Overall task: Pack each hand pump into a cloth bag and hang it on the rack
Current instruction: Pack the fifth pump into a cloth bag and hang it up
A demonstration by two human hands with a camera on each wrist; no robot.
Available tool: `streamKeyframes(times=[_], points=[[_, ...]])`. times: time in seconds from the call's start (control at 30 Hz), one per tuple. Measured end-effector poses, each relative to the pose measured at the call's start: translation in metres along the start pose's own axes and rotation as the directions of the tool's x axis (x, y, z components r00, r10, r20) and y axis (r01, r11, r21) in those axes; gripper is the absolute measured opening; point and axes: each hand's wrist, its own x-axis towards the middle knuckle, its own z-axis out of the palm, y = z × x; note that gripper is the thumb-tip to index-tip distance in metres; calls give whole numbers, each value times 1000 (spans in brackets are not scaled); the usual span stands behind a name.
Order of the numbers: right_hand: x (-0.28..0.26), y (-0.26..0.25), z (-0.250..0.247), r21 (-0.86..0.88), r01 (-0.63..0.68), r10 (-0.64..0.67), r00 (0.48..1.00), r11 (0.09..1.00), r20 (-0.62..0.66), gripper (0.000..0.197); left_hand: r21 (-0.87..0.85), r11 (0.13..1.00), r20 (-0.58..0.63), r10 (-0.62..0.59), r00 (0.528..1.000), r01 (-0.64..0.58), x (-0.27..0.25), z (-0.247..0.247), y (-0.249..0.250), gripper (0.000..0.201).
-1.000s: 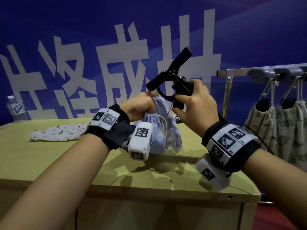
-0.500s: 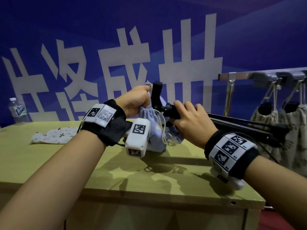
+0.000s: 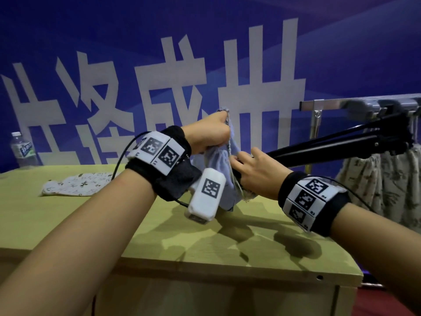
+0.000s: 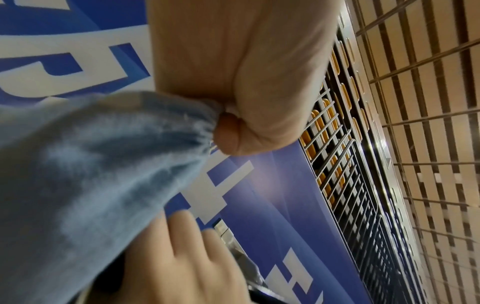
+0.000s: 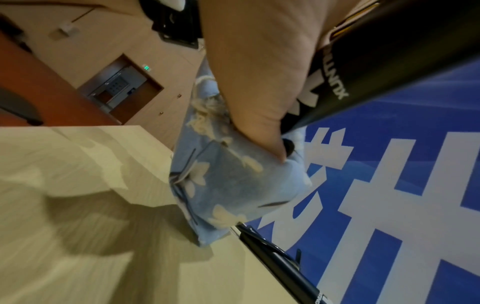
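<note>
Behind the yellow-green wooden counter (image 3: 68, 224) stood a deep blue backdrop with large white characters (image 3: 182, 65), and a metal hanging rack (image 3: 323, 104) at the right already carried two beige patterned cloth bags (image 3: 373, 185). Above the counter the left hand (image 3: 208, 133) was clenched on the gathered rim of a pale blue flower-printed drawstring cloth bag (image 3: 216, 165), holding its mouth up; the left wrist view showed the fabric bunched between the curled fingers (image 4: 272, 115). The right hand (image 3: 255, 174) gripped the long black hand pump (image 3: 330, 144) near the end that was entering the bag, while the rest of its barrel stuck out to the right towards the rack. In the right wrist view the thumb pressed the blue cloth against the pump's tip, so only a short part seemed to be inside.

To do this step well, the left hand should probably keep the mouth wide and taut, letting the right hand slide the pump straight down the bag's length, not across it. The drawstring cord looked loose near the opening and could snag on the pump's fittings. A white patterned cloth bag (image 3: 75, 184) lay flat farther left on the counter, with a clear plastic water bottle (image 3: 22, 151) beyond it.
</note>
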Motion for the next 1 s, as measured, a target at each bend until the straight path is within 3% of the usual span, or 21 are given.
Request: streamKeyframes(times=[0.17,0.23,0.37,0.43,0.53,0.57,0.63,0.7,0.77,0.8,0.83,0.93,1.0], points=[[-3,2,-5,114,-4,7,999,993,-34,19,-33,999,274,10,962,-1,-6,5,8,16],[-6,5,-7,161,-51,47,999,986,26,21,-83,996,320,62,945,-37,-11,5,10,20],[-9,11,-1,202,-222,179,961,954,212,22,-74,981,207,191,959,-179,-20,11,6,41],[-11,14,-1,264,-328,253,926,907,280,25,-42,968,237,251,938,-249,-24,20,0,37],[-15,17,-2,458,-371,263,922,807,283,29,-49,954,268,298,916,-296,-27,28,-10,48],[-17,18,-1,475,-378,257,919,795,300,29,-29,941,201,335,920,-337,-26,28,-12,49],[-21,19,1,456,-403,260,902,794,345,31,207,890,-92,431,898,-406,-23,29,-14,39],[-23,19,-1,432,-432,266,880,792,393,34,463,855,-276,388,879,-232,-17,31,-19,45],[-22,18,-3,431,-449,259,865,782,430,34,513,857,-254,204,946,-47,-10,35,-30,48],[-22,17,-4,435,-451,254,862,779,439,33,478,878,-228,161,960,-33,-7,37,-35,33],[-22,17,-6,441,-455,254,860,774,442,32,419,906,-222,166,961,-59,-7,39,-38,16],[-21,17,-6,460,-461,245,856,759,455,29,274,930,-221,308,925,-245,-11,46,-34,22],[-19,15,-2,442,-459,227,846,771,483,30,221,897,-115,414,903,-383,-19,53,-18,13]])
